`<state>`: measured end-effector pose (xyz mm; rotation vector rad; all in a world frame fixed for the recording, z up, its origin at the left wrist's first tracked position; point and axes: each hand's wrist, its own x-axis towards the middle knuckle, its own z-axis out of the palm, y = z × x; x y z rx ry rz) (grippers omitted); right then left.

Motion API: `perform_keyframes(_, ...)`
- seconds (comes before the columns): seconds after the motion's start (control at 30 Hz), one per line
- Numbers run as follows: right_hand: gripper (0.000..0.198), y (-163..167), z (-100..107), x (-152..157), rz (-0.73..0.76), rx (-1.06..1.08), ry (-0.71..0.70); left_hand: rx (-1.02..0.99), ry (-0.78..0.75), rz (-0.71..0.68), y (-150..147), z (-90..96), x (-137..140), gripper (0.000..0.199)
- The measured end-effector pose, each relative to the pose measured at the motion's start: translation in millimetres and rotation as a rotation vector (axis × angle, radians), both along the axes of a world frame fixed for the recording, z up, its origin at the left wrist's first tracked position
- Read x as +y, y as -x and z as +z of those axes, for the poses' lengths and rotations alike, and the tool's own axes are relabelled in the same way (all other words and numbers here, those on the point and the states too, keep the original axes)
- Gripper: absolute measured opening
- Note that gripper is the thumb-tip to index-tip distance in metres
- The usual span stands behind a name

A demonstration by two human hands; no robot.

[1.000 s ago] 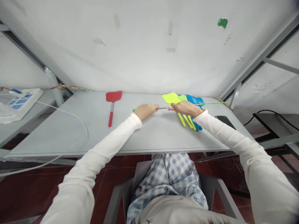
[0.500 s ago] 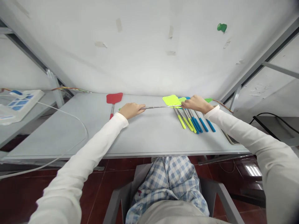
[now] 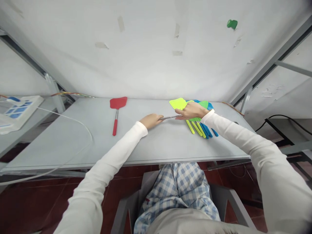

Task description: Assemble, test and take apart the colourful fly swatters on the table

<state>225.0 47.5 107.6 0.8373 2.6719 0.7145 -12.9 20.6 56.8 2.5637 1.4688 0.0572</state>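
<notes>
Both hands are on a green fly swatter (image 3: 203, 105) with a thin metal telescopic rod, held level above the table. My left hand (image 3: 151, 120) is closed around its handle end, and the handle itself is hidden in the fingers. My right hand (image 3: 191, 110) grips the rod near the green mesh head, which shows beyond the knuckles. A short length of bare rod spans between the hands. Below and behind my right hand lie yellow fly swatters (image 3: 177, 103) and several blue fly swatters (image 3: 207, 131), handles towards me. Left of my left hand lies a red fly swatter (image 3: 118, 103).
The grey table (image 3: 146, 146) meets a white wall (image 3: 146, 65) at the back. A white cable (image 3: 84, 125) curls over its left side. A white and blue device (image 3: 20, 110) sits on a neighbouring surface at the left. Metal frame posts (image 3: 55, 87) stand at the sides.
My hands have come closer together, and the bare rod between them is shorter. My left hand moved right, away from the red fly swatter; my right hand moved left.
</notes>
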Motion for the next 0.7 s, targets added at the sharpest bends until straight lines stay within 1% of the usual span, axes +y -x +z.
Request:
perform_keyframes(0.07,0.057,-3.6,-3.8,-1.6,0.006,0.043,0.022,0.037,-0.006,0.011,3.6,-2.9,-0.5,0.037)
perform_keyframes(0.13,0.058,-13.1,-2.7,-1.0,0.039,0.165,0.035,0.05,-0.023,0.03,11.5,-4.6,0.2,0.037)
perform_keyframes(0.2,0.059,-28.9,1.5,3.5,0.046,0.404,0.009,0.034,-0.048,0.06,23.2,-5.6,2.1,0.039)
perform_keyframes(0.27,0.061,-47.7,3.7,10.2,-0.039,0.73,-0.01,0.018,-0.068,0.103,35.7,-5.8,3.9,0.039)
perform_keyframes(0.3,0.062,-56.1,2.1,13.2,-0.106,0.892,0.023,0.019,-0.074,0.126,40.9,-5.6,4.5,0.04)
perform_keyframes(0.33,0.063,-62.9,-1.6,15.4,-0.177,1.035,0.107,0.024,-0.077,0.143,44.6,-5.1,4.8,0.041)
perform_keyframes(0.37,0.061,-67.4,-7.4,16.4,-0.241,1.156,0.237,0.031,-0.08,0.156,46.7,-4.4,4.9,0.041)
perform_keyframes(0.43,0.057,-68.2,-22.9,14.8,-0.34,1.339,0.554,0.046,-0.084,0.153,45.4,-2.7,4.9,0.042)
perform_keyframes(0.47,0.054,-64.9,-30.8,12.9,-0.379,1.428,0.669,0.056,-0.08,0.138,42.5,-2.0,5.1,0.042)
perform_keyframes(0.5,0.051,-59.8,-37.5,10.7,-0.413,1.52,0.733,0.07,-0.076,0.122,38.6,-1.5,5.6,0.042)
perform_keyframes(0.53,0.05,-53.5,-42.3,8.7,-0.437,1.606,0.745,0.089,-0.072,0.106,33.9,-1.2,6.4,0.04)
perform_keyframes(0.6,0.049,-40.1,-44.3,6.1,-0.445,1.713,0.687,0.133,-0.073,0.086,23.5,-1.0,8.8,0.038)
perform_keyframes(0.63,0.048,-33.6,-41.6,5.7,-0.428,1.72,0.663,0.151,-0.083,0.09,18.4,-1.0,10.2,0.037)
perform_keyframes(0.7,0.045,-22.3,-30.9,5.9,-0.375,1.664,0.653,0.157,-0.115,0.109,9.7,-0.5,12.4,0.036)
